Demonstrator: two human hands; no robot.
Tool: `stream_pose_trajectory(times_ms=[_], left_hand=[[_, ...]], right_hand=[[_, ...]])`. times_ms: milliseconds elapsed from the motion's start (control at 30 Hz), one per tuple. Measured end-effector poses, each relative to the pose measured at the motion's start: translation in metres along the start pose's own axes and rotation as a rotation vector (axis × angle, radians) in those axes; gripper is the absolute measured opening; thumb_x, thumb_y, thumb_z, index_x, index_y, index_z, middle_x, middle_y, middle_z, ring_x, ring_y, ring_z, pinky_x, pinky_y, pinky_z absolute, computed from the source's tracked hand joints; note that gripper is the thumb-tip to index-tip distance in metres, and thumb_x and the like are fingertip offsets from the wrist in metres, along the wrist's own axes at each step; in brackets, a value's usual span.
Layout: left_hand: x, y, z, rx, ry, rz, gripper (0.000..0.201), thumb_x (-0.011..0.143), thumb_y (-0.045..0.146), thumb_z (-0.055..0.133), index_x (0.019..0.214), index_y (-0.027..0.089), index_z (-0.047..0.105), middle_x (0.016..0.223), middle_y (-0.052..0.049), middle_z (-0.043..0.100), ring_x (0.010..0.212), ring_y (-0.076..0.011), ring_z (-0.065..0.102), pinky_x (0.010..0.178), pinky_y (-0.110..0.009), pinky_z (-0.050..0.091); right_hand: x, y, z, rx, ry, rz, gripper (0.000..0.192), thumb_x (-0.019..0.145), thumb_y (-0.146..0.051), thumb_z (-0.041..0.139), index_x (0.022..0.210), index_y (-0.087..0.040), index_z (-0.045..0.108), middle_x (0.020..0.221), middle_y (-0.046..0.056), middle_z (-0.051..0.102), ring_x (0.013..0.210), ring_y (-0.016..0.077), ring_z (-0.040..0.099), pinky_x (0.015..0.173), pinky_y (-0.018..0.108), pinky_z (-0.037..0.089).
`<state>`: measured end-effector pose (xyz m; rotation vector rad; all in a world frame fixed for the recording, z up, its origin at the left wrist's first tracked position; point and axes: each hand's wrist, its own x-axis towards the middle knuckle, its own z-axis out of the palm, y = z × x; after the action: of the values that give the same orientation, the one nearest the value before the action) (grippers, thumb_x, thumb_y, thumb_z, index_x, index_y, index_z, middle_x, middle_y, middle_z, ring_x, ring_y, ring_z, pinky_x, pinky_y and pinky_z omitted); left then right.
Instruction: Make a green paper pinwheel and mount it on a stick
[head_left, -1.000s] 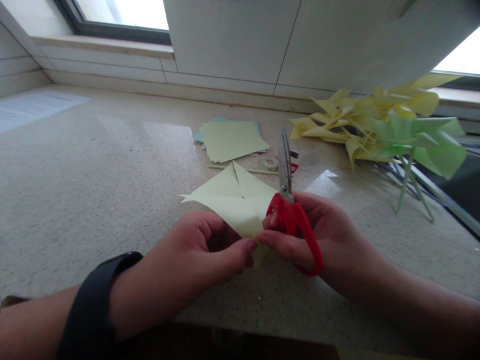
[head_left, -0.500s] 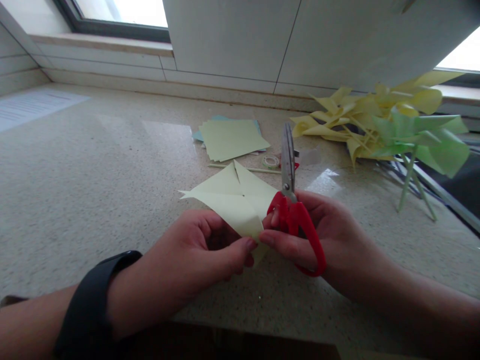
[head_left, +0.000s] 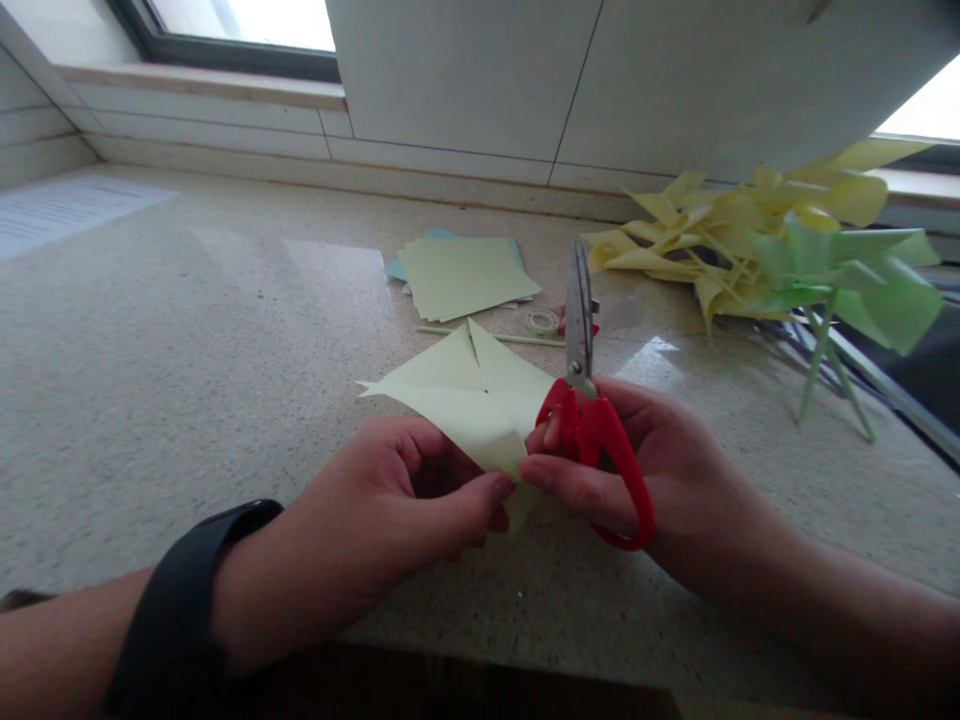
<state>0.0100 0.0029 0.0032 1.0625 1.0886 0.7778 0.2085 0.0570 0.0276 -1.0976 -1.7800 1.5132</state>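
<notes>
A pale yellow-green sheet of paper [head_left: 457, 385] with slits cut in from its corners lies in front of me, its near edge raised. My left hand [head_left: 427, 490] pinches that near edge between thumb and fingers. Red-handled scissors [head_left: 615, 450] hang on the fingers of my right hand [head_left: 637, 470], blades together and pointing away from me. My right thumb and fingertips also pinch the paper, close beside the left thumb. A small dark dot marks the paper's middle. The fingers under the sheet are partly hidden.
Behind the sheet lie a stack of yellow-green and blue paper [head_left: 469, 275], a thin stick [head_left: 517, 341] and a roll of tape [head_left: 543, 321]. Several yellow paper pinwheels [head_left: 697, 235] and green pinwheels [head_left: 840, 265] lie at the right. A printed page [head_left: 75, 212] rests at far left.
Almost nothing differs. The scissors have tipped very slightly; both hands keep their hold on the paper's near edge.
</notes>
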Motion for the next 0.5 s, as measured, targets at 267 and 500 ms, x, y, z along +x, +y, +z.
stream_pose_trajectory(times_ms=[267, 500], left_hand=[[0.001, 0.0, -0.003, -0.156, 0.058, 0.012, 0.015, 0.086, 0.03, 0.075, 0.077, 0.017, 0.072, 0.066, 0.002, 0.069, 0.054, -0.0069, 0.058, 0.049, -0.014, 0.045], [0.003, 0.001, -0.006, -0.301, 0.07, 0.036, 0.017, 0.085, 0.029, 0.076, 0.074, 0.016, 0.073, 0.067, 0.001, 0.071, 0.055, -0.0061, 0.061, 0.048, -0.011, 0.048]], right_hand=[[-0.009, 0.0, -0.018, 0.092, -0.202, 0.184, 0.034, 0.078, -0.052, 0.077, 0.076, -0.021, 0.062, 0.059, -0.004, 0.049, 0.048, 0.0086, 0.04, 0.041, 0.019, 0.032], [-0.019, 0.02, -0.052, -0.063, -0.375, 0.293, 0.034, 0.074, -0.056, 0.076, 0.074, -0.025, 0.062, 0.068, 0.001, 0.054, 0.06, 0.0158, 0.049, 0.049, 0.025, 0.045]])
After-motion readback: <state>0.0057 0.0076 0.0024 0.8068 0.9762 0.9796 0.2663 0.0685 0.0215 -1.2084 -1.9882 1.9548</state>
